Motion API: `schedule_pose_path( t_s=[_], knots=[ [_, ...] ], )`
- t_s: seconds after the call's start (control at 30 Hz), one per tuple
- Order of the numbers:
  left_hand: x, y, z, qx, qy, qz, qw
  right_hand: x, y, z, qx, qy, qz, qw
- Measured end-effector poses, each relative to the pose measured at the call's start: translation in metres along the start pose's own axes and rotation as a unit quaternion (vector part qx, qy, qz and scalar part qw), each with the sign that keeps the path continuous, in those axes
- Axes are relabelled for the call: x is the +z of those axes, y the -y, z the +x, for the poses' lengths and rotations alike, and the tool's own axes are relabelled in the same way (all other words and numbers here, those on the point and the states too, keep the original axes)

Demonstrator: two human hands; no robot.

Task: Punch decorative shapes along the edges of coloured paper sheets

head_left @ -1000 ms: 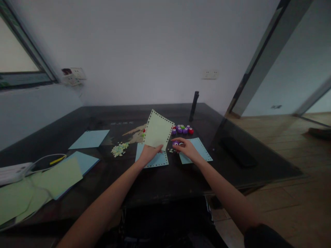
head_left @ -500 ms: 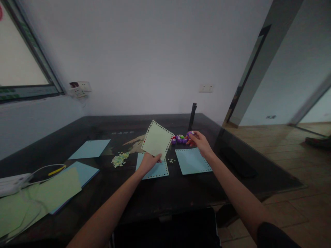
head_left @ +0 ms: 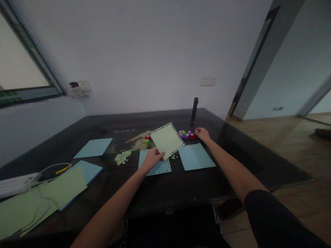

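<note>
My left hand (head_left: 153,159) pinches the lower corner of a pale green sheet of paper (head_left: 167,140), tilted above the table, with small holes punched along its edges. Under that hand lies a blue sheet (head_left: 157,169) with holes along its border. At the right end of a cluster of purple, red and green craft punches (head_left: 186,136), my right hand (head_left: 203,134) has its fingers closed on a small purple craft punch (head_left: 197,131). A red punch (head_left: 147,137) and a green punch (head_left: 147,142) stand left of the green sheet. Another hole-edged blue sheet (head_left: 196,157) lies nearer me.
Punched paper bits (head_left: 122,157) are heaped to the left, with a few more (head_left: 174,157) between the blue sheets. Further left are a blue sheet (head_left: 93,148), stacked green paper (head_left: 64,182), a white cable and power strip (head_left: 18,185). A black upright object (head_left: 194,112) stands behind.
The green sheet has swung right and turned, uncovering the red and green punches. My right hand has lowered the purple punch to the end of the cluster. The camera view has shifted slightly.
</note>
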State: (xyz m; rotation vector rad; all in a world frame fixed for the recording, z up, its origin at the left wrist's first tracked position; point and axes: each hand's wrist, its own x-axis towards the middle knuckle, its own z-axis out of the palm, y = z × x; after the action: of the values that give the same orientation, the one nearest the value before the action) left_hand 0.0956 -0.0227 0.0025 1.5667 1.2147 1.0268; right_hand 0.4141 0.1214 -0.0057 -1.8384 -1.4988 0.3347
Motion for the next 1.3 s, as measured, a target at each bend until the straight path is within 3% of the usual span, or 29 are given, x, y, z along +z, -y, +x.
schedule_pose_path(
  t_s=[0.3, 1.0, 1.17, 1.3],
  knots=[
    [0.007, -0.002, -0.005, -0.043, 0.079, -0.125, 0.988, 0.015, -0.004, 0.008, 0.003, 0.043, -0.062, 0.997],
    [0.007, 0.006, -0.002, -0.03, 0.091, -0.062, 0.993, 0.011, 0.014, -0.006, -0.064, 0.068, -0.015, 0.996],
    [0.007, 0.004, -0.003, -0.021, 0.098, -0.069, 0.993, -0.001, 0.026, -0.023, -0.069, 0.028, 0.045, 0.996],
    [0.007, 0.005, -0.004, -0.024, 0.099, -0.072, 0.992, -0.004, 0.042, -0.053, -0.083, 0.092, 0.13, 0.984]
  ],
)
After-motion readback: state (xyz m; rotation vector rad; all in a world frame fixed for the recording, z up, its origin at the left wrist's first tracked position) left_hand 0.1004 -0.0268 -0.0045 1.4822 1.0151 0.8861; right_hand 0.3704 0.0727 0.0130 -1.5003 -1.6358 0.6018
